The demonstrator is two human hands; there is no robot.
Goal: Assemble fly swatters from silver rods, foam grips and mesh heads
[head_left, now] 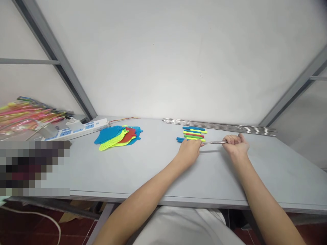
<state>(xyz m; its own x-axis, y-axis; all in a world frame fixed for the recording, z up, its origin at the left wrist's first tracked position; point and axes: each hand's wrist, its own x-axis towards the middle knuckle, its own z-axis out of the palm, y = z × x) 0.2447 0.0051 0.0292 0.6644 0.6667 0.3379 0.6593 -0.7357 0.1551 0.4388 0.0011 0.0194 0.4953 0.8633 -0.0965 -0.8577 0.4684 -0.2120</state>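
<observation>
A thin silvery metal rod [214,142] runs nearly level between my two hands, just above the table. My left hand [189,150] is closed around its left end, and my right hand [236,143] is wrapped in a fist around the right part. Blue stick ends [180,140] show just left of my left hand; whether it holds one of them I cannot tell. Behind that hand lies a row of coloured plastic handles, among them a red handle [194,135], a green handle [192,136] and a yellow handle [190,132].
Long metal rods [219,127] lie along the wall at the back. Left of the handles is a fanned pile of fly swatter heads, with a blue head [107,134] on top. A power strip [84,129] and bagged colourful items [25,114] are farther left on the table [114,173].
</observation>
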